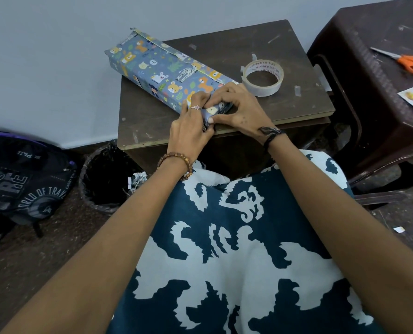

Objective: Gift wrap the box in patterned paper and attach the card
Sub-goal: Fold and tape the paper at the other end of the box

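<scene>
Brown table (304, 102) under wrapped box (157, 68), tape roll (263, 78).

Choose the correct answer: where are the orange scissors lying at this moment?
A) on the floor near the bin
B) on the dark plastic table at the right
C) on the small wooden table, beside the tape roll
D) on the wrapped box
B: the orange scissors lie on the dark plastic table at the right, apart from the tape roll on the small wooden table.
</scene>
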The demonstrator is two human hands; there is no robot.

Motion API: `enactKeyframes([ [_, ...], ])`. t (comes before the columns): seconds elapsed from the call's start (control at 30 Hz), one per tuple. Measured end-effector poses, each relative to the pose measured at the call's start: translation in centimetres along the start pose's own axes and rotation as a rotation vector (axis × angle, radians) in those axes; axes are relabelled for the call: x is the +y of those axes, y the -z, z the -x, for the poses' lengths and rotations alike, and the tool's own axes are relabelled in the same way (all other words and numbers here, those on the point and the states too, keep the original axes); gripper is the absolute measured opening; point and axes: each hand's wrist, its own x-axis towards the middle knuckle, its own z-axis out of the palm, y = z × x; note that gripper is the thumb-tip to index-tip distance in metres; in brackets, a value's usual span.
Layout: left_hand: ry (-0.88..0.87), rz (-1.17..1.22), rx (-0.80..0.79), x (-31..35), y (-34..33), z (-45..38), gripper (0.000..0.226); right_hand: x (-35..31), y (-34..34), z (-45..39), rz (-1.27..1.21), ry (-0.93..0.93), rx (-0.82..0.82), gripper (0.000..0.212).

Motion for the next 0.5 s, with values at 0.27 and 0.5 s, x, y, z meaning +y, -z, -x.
enactKeyframes([
  [0.27, 0.021, -0.033, -0.010, 0.2, 0.0, -0.1, 0.050, -0.1, -0.4, -0.5, -0.084, -0.119, -0.051, 0.019],
  [0.5, 0.059, -0.031, -0.030, 0.5, 0.1, -0.2, 0.052, -1.2, -0.8, -0.5, -0.082, -0.186, -0.006, 0.017],
])
